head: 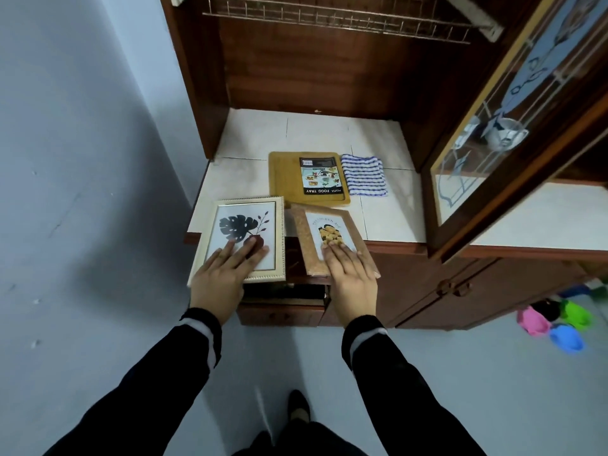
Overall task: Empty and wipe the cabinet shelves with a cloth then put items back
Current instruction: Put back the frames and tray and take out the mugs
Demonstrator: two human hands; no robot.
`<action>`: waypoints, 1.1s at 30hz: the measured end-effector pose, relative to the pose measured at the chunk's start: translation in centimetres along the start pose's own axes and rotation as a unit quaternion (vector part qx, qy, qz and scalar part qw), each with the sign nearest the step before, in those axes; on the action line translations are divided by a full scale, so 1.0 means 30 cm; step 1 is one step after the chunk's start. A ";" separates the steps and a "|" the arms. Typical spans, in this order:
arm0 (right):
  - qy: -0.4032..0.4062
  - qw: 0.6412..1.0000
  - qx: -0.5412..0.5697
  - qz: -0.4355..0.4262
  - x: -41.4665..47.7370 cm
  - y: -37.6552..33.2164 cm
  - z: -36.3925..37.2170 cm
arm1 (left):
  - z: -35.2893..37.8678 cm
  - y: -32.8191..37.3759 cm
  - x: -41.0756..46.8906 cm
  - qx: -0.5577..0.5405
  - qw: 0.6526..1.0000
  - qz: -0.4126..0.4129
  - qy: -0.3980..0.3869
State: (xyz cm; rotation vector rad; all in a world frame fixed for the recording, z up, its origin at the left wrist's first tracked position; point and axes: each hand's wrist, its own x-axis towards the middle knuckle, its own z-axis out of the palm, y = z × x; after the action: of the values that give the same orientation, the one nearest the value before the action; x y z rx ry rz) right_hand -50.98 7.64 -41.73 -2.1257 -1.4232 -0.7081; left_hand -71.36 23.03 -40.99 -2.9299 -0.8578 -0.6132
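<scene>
Two picture frames overhang the front edge of the white tiled cabinet shelf [316, 133]. My left hand [223, 274] lies flat, fingers spread, on the pale gold frame with a leaf print [243, 225]. On the brown cork-like frame with a yellow print [329, 228] my right hand [352, 274] rests flat the same way. Whether either thumb hooks under a frame is hidden. Behind the frames lie a wooden food tray [286, 179] with a label and, right of it, a folded blue-and-white striped cloth [363, 174].
A glass cabinet door [513, 133] stands open at the right. A wire rack [332, 18] hangs above the shelf. Below the frames a drawer [283, 307] is pulled out. Coloured plastic items [559, 320] lie on the floor at right. A wall is at left.
</scene>
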 end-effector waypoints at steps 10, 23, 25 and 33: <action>0.003 0.995 -0.071 0.071 -0.215 -0.075 -0.190 | -0.034 0.078 -0.100 -0.070 0.995 0.068 -0.012; 0.031 0.957 -0.199 0.211 -0.519 0.013 -0.428 | -0.034 0.367 -0.146 -0.148 0.956 0.227 -0.112; 0.029 0.950 -0.218 0.223 -0.559 0.040 -0.467 | -0.032 0.432 -0.140 -0.157 0.950 0.239 -0.123; 0.049 0.916 -0.263 0.299 -0.709 0.245 -0.630 | -0.004 0.773 -0.089 -0.203 0.919 0.297 -0.163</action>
State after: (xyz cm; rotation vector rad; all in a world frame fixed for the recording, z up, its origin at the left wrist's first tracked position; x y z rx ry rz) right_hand -53.88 -21.60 -42.25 -2.6843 -0.4801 -0.9916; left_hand -61.31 1.99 -39.99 -3.4551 0.2246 -0.2781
